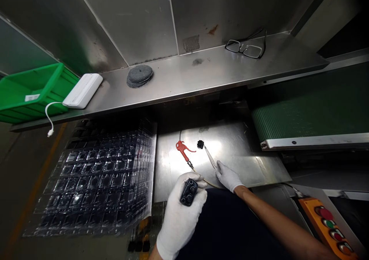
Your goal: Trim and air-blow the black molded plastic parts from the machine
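1 black part (189, 192) in left hand (179, 221)

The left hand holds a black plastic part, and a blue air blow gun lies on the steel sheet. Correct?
No: the air blow gun is red, not blue, as the head view shows. The left hand does hold a black plastic part, and the gun lies on the steel sheet.

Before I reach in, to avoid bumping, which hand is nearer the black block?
Right hand: nearer, below and right of the small black block. Left hand: farther, lower left.
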`<action>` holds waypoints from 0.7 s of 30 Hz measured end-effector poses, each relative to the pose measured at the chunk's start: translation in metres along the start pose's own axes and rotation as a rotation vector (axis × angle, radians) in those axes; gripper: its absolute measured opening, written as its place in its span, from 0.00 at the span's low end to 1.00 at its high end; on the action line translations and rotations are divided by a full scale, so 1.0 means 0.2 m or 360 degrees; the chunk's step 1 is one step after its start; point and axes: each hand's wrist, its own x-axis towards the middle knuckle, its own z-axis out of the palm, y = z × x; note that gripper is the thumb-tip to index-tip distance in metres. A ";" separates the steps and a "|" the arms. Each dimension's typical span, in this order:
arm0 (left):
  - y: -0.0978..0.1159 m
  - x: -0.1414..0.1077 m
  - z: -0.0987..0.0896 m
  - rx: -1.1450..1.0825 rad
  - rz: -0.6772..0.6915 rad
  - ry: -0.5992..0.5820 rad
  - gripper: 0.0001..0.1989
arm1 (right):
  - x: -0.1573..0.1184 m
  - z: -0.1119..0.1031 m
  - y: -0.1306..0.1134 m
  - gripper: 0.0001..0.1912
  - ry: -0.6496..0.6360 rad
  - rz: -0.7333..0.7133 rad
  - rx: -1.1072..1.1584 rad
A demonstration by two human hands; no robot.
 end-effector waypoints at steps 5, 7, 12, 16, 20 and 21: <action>0.01 -0.01 0.00 -0.0007 -0.0019 0.0007 0.10 | 0.00 0.01 0.00 0.33 0.0004 -0.0006 -0.0004; 0.01 -0.01 0.00 -0.0012 -0.0038 0.0010 0.11 | 0.00 0.01 0.01 0.33 0.0004 -0.0006 -0.0004; 0.00 -0.02 0.01 0.0016 -0.0045 0.0019 0.11 | 0.01 0.01 0.01 0.33 0.0005 -0.0002 -0.0003; 0.01 -0.02 0.01 0.0003 -0.0058 0.0013 0.11 | 0.01 0.01 0.01 0.33 0.0016 -0.0004 -0.0009; 0.02 -0.02 0.01 -0.0013 -0.0081 0.0008 0.11 | 0.01 0.02 0.01 0.33 0.0026 -0.0004 -0.0007; 0.02 -0.02 0.01 -0.0013 -0.0083 0.0006 0.11 | 0.01 0.02 0.01 0.33 0.0026 -0.0003 -0.0005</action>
